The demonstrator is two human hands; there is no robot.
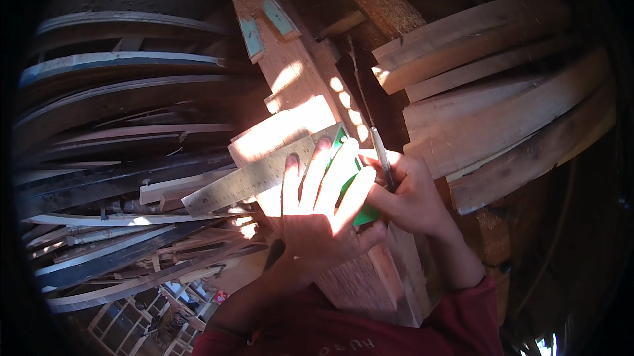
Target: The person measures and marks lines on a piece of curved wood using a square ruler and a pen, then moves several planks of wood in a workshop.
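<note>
Steel and green in a try square (pixel 254 176), laid slantwise across a sunlit wooden board (pixel 284 130), over a long timber (pixel 356 280) running away from the body. Looks like a lining-up or marking step, judging by the square pinned down and the slim pen-like tool (pixel 381 151) held close by. Seems to call next for firm, even pressure on the square, and for setting the tool to the chosen edge without nudging the blade out of line. Cannot tell which end of the tool marks, nor whether touching wood at all. As for grip, spread out on the left hand (pixel 314 224), with fingers extended over blade and green stock (pixel 366 216), apparently pressing rather than clasping. On the right hand (pixel 413 191), closed round the pen-like tool, just beside the stock. Directly beneath the left grip, then, and immediately left of the right one, with the blade's far end jutting past the fingers toward the left.
</note>
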